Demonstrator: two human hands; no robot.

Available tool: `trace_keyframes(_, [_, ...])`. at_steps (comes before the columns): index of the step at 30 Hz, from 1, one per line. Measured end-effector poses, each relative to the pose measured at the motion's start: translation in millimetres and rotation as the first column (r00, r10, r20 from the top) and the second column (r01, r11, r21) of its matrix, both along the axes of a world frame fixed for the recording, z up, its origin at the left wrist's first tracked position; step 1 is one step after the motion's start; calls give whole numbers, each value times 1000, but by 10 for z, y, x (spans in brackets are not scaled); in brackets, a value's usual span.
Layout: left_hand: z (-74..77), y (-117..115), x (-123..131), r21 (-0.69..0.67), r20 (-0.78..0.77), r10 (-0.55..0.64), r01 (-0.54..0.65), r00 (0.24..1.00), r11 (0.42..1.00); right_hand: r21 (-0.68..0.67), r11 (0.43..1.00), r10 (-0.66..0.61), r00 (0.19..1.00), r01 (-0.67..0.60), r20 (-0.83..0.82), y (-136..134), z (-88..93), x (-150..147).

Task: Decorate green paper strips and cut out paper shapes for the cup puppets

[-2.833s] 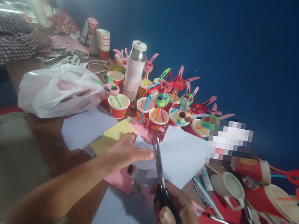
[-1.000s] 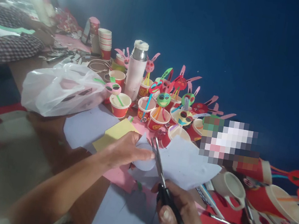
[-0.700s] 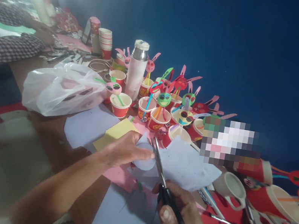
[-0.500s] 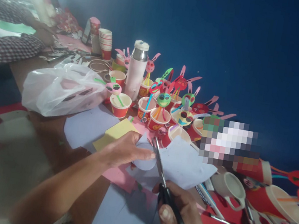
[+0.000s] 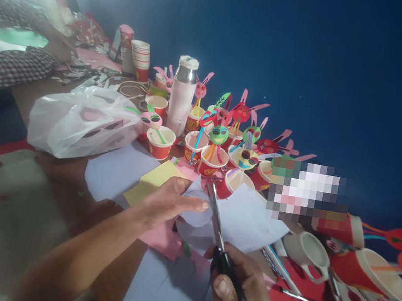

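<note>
Hands meet above the counter point(image 5: 63, 176), in front of the steel flask point(image 5: 181, 95): the left hand point(image 5: 167, 201) pinches the round part of a pale paper sheet point(image 5: 247, 219) between thumb and fingers. The right hand point(image 5: 242, 286) is curled through the black loops of the scissors point(image 5: 221, 261), whose blades bite into the sheet just beside that thumb. Nearer the camera than the flask, the sheet looks light, thin and floppy, easy to crease or tear. A grip close to the cut line suits it best. Around the flask cluster paper cups point(image 5: 159, 142) with craft faces.
</note>
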State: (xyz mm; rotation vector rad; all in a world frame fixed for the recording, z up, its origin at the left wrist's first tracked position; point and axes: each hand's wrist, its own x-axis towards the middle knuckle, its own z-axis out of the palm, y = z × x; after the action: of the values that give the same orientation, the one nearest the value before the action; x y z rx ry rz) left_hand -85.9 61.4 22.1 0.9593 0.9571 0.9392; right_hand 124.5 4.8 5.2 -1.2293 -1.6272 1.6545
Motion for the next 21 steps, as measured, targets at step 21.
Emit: trace_keyframes(21, [108, 11, -51, 7, -86, -24, 24, 996, 1000, 72, 989, 127, 992, -127, 10, 18, -68, 58])
